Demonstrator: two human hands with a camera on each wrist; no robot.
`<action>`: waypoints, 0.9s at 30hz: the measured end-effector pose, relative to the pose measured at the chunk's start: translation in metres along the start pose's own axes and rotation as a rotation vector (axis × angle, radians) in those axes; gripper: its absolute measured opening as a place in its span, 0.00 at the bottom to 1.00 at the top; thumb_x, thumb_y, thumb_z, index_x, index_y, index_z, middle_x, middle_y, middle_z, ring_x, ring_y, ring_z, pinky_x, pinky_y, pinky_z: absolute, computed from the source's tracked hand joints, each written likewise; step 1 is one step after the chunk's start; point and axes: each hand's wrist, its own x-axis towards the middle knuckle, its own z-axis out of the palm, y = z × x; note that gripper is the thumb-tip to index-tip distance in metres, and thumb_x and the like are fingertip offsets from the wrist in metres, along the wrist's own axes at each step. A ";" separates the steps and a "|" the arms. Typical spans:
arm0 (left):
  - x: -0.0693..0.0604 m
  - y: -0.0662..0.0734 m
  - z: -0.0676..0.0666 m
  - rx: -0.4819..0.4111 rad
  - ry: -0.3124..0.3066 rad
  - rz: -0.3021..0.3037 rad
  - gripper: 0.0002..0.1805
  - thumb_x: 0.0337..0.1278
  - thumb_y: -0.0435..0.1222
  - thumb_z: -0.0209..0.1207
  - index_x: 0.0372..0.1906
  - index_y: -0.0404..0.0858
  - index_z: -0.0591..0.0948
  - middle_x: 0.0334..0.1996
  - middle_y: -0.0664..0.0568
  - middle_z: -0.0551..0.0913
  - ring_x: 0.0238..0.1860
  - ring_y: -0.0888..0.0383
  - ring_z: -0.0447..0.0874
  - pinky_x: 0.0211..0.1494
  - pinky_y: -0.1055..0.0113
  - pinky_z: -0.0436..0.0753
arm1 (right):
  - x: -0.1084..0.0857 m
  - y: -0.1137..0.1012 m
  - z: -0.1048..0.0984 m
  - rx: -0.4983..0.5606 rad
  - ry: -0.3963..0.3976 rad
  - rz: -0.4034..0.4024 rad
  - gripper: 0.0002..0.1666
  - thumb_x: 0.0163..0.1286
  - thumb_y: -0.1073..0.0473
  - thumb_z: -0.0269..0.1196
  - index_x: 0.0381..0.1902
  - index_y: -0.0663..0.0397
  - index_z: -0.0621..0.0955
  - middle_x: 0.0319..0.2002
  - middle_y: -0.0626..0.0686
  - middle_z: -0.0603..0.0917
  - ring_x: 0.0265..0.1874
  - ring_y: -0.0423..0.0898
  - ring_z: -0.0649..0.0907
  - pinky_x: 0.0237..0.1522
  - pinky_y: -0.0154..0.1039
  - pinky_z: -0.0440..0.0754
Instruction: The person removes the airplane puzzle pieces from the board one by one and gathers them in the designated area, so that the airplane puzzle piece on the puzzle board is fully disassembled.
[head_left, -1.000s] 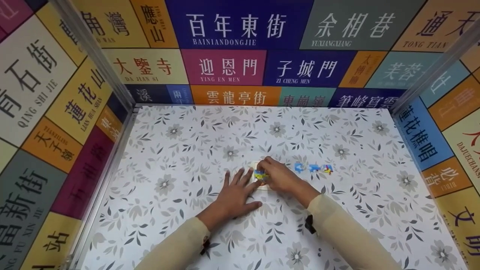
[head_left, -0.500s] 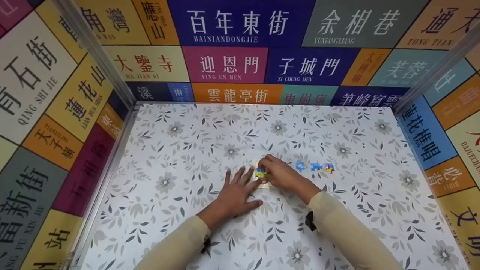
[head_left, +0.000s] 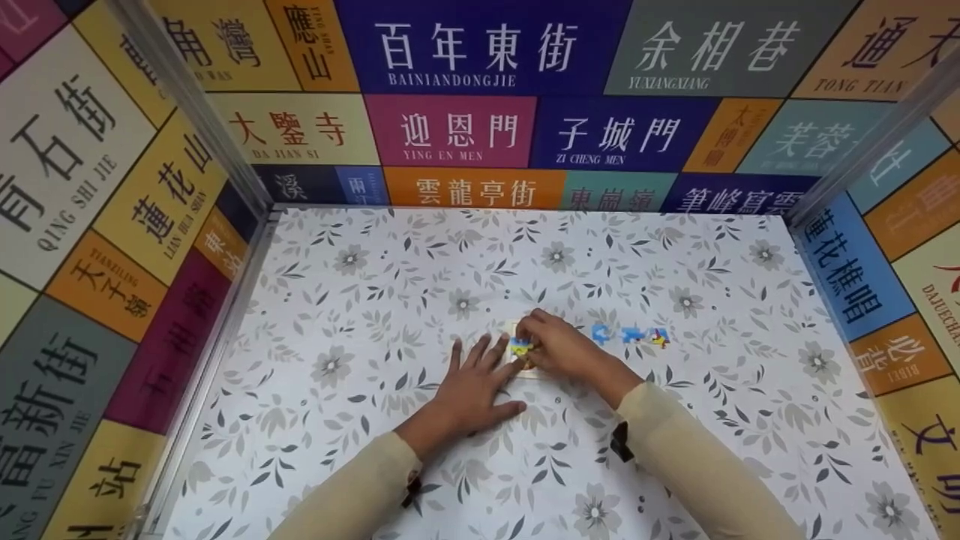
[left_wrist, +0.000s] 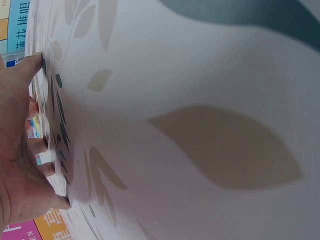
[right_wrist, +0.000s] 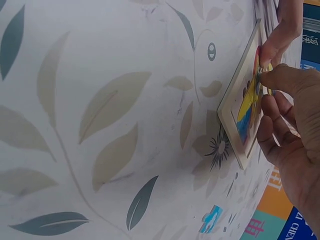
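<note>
Beneath the curled fingers of the right hand (head_left: 566,349), a wooden puzzle board (right_wrist: 234,132); between thumb and fingertips of that hand, in a pinch at the board's face, a small piece (right_wrist: 270,92) with yellow showing, mostly hidden; to the left of the right hand, the left hand (head_left: 465,394) with fingers spread and outstretched, one on the board; to the right of the right hand, apart from it, a row of three loose blue-marked pieces (head_left: 632,334); under both hands, a leaf-patterned tabletop (head_left: 735,420).
</note>
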 end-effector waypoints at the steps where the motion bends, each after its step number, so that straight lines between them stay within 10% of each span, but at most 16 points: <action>1: 0.000 0.000 0.000 0.000 0.002 0.000 0.44 0.76 0.70 0.51 0.89 0.61 0.62 0.93 0.48 0.49 0.92 0.38 0.45 0.87 0.23 0.46 | 0.000 0.000 0.000 -0.003 -0.001 0.002 0.16 0.71 0.70 0.71 0.55 0.55 0.83 0.50 0.56 0.83 0.47 0.56 0.87 0.53 0.56 0.87; 27: 0.000 0.000 0.002 -0.024 0.020 0.011 0.43 0.77 0.69 0.52 0.89 0.59 0.64 0.92 0.47 0.51 0.92 0.38 0.47 0.86 0.22 0.47 | -0.057 0.026 -0.031 -0.003 0.058 0.086 0.15 0.73 0.66 0.71 0.56 0.57 0.86 0.51 0.55 0.84 0.47 0.55 0.88 0.54 0.57 0.87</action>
